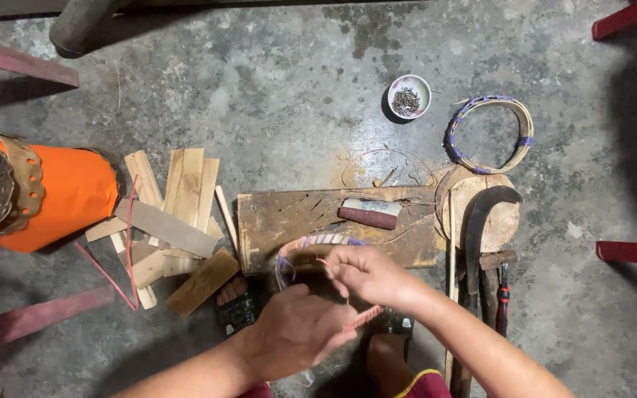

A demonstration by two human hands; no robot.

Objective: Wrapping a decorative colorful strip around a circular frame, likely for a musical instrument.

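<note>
The ring (pixel 311 247) stands on edge at the near rim of the board (pixel 333 221), just far of both hands, its long axis running left to right. The right hand (pixel 366 274) is nearer: its fingertips touch the ring's right part and pinch a thin pink strip (pixel 363 317), which runs down and near toward the left hand (pixel 296 332). The left hand sits nearer the body, blurred; its fingers look curled about the strip, though I cannot tell the grip. The ring is a pale cane hoop partly wound in pink and purple. A second wound hoop (pixel 489 135) lies far right, beside a bowl (pixel 410 96) of nails
</note>
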